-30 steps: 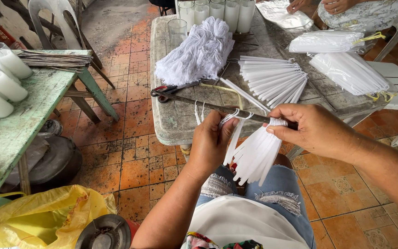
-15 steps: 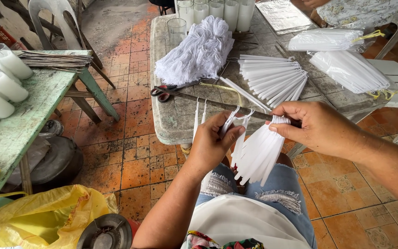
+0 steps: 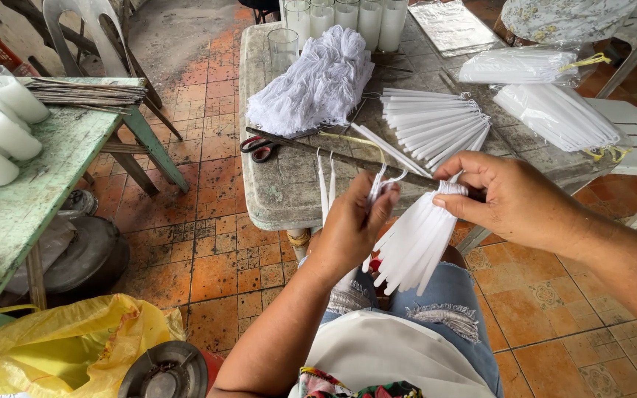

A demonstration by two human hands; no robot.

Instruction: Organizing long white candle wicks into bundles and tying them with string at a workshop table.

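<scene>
- The stone table [image 3: 282, 184] stands at twelve o'clock from the seated person, its near edge just above the lap; nothing on it has moved in the last second, neither the heap of white wick string [image 3: 315, 85] at eleven o'clock nor the fan of loose white candles [image 3: 429, 125] at one o'clock.
- The hanging bundle of white candles [image 3: 414, 243] now droops a little lower and wider than a second ago, fanned over the denim knee between the two hands and strung from a thin rod [image 3: 348, 158] that lies along the table edge. By the look of it, the sorting of looped wicks goes on, strand by strand.
- The right hand [image 3: 514, 199], at three o'clock of the bundle, has barely shifted: it is clenched over the gathered wick tops, thumb and fingers pinching the knot of loops against the rod.
- The left hand [image 3: 352, 228], at nine o'clock of the bundle, has risen slightly since the earlier views. It is half curled, fingertips nipping one wick loop and lifting it clear of the rest.
- Red-handled scissors [image 3: 259, 147] lie untouched at ten o'clock of the left hand, well apart from it.
- Two single wick strands [image 3: 326, 184] dangle from the rod just beside the left hand.
</scene>
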